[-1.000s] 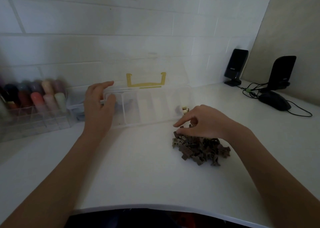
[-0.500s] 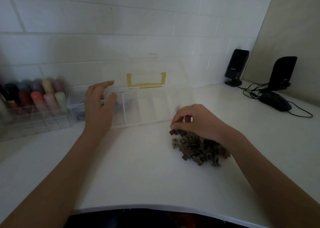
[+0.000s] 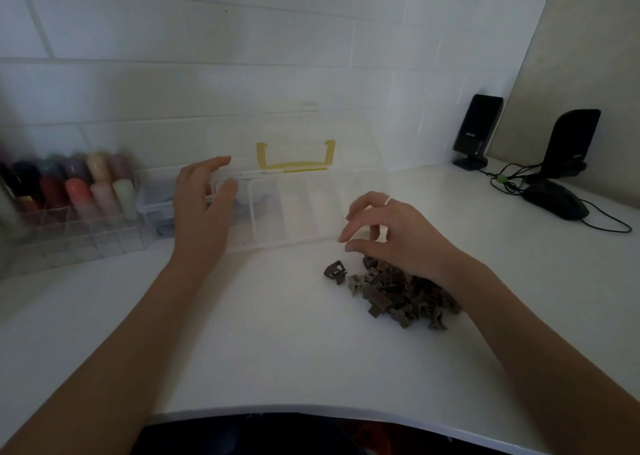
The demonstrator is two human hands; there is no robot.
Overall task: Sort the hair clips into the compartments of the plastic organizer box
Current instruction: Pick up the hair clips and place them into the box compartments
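several organizer box (image 3: 294,212) compartments look bare; hair clips (image 3: 398,290) heaped beside it.

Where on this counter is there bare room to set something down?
Bare counter lies between the forearms, from organizer box to the near edge. Also right of the clip pile, before the mouse. Crowded: back left, by the bottle rack.
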